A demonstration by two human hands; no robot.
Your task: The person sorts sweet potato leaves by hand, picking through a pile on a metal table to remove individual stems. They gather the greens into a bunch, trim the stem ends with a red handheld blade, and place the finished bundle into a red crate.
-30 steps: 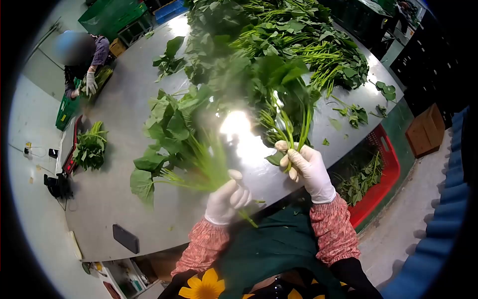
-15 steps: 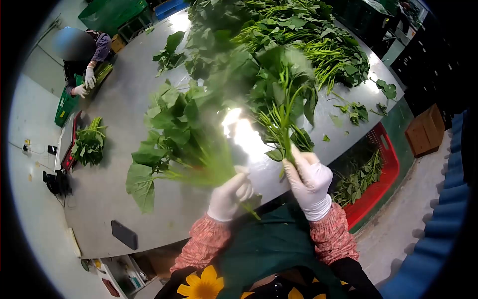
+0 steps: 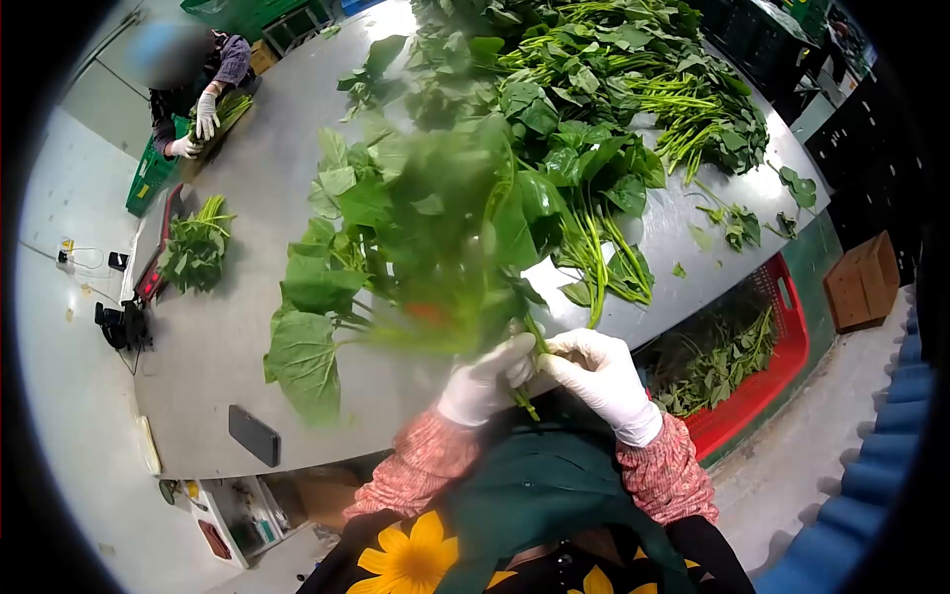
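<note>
White gloves cover both of my hands. My left hand (image 3: 487, 381) is closed around the stems of a leafy green bunch (image 3: 396, 247), whose leaves spread up and left over the metal table, partly blurred. Beside it, my right hand (image 3: 599, 381) pinches a green stem (image 3: 535, 337) at the edge of that bunch; its thumb and fingers come together close to the left hand. Just beyond my right hand, loose stems (image 3: 594, 257) with leaves lie on the table (image 3: 228, 366). A large heap of greens (image 3: 594, 69) covers the far side.
A red crate (image 3: 787, 346) with greens stands at the right below the table edge, near a cardboard box (image 3: 863, 282). A black phone-like object (image 3: 254, 436) and a small bunch (image 3: 196, 246) lie left. Another person's gloved hands (image 3: 206, 116) hold greens at the upper left.
My right hand has moved left beside my left hand, onto a stem there. The stems it held earlier now lie on the table. The view has shifted slightly.
</note>
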